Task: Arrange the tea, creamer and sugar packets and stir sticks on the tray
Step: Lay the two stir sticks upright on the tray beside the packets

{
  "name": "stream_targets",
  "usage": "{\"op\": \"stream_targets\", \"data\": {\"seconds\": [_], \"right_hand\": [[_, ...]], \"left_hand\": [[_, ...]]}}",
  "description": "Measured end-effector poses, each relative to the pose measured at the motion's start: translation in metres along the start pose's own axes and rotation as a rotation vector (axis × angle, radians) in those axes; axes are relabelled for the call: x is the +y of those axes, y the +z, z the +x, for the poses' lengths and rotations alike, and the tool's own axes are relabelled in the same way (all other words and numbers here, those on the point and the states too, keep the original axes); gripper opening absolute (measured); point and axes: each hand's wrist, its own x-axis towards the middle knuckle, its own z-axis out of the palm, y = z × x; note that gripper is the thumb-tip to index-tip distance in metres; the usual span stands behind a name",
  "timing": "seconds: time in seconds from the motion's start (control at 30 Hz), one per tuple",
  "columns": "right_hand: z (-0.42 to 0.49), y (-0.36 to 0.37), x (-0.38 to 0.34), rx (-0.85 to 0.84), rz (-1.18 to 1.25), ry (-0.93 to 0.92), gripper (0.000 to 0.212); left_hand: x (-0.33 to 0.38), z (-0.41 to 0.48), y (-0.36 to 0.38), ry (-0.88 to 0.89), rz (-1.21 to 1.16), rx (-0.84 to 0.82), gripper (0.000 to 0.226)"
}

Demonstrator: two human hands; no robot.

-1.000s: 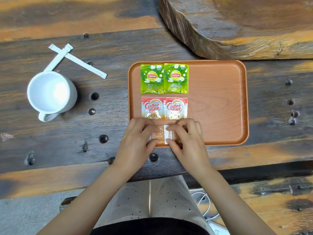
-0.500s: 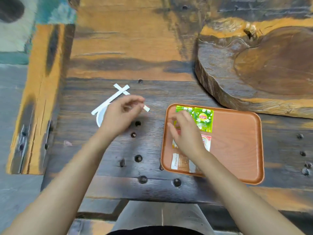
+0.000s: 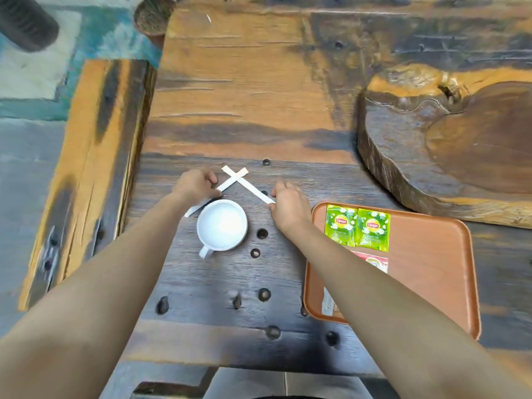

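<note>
Two white stir sticks lie crossed on the dark wooden table behind the cup. My left hand (image 3: 197,184) pinches the stick (image 3: 233,180) that runs down to the left. The fingertips of my right hand (image 3: 288,205) close on the near end of the other stick (image 3: 249,187). The orange tray (image 3: 431,254) sits at the right. It holds two green Lipton tea packets (image 3: 357,227) side by side, a red and white creamer packet (image 3: 372,262) below them, and a sugar packet (image 3: 328,305) at its near left corner. My right forearm hides part of the creamer and sugar.
A white cup (image 3: 221,226) stands just in front of the crossed sticks, between my hands. A thick raw-edged wooden slab (image 3: 446,139) rises behind the tray at the right. The table's left edge (image 3: 86,182) drops to the floor.
Both hands left the sugar packets at the tray's near edge. The left reached the sticks first, then the right crossed from the tray to the other stick. The head turned left.
</note>
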Motion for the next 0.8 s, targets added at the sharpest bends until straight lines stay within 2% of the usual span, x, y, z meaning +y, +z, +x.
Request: {"op": "stream_targets", "data": {"seconds": [0.17,0.4,0.53,0.63,0.7,0.8], "right_hand": [[0.005,0.001,-0.008,-0.033,0.032,0.123,0.028],[0.008,-0.001,-0.01,-0.052,0.014,0.147,0.028],[0.004,-0.012,-0.009,-0.037,0.108,0.165,0.019],[0.002,-0.032,-0.001,-0.03,0.321,0.259,0.013],[-0.003,-0.048,0.01,-0.009,0.416,0.276,0.025],[-0.024,-0.07,0.031,-0.022,0.462,0.264,0.033]], "left_hand": [[-0.001,0.008,0.003,0.04,0.023,-0.002,0.015],[0.005,0.009,-0.002,0.046,0.005,-0.043,0.017],[0.02,0.008,-0.017,0.11,-0.06,0.065,0.01],[0.043,0.002,-0.031,0.161,-0.252,0.093,0.013],[0.061,-0.006,-0.038,0.174,-0.442,0.08,0.017],[0.094,-0.027,-0.035,0.209,-0.669,0.018,0.009]]}}
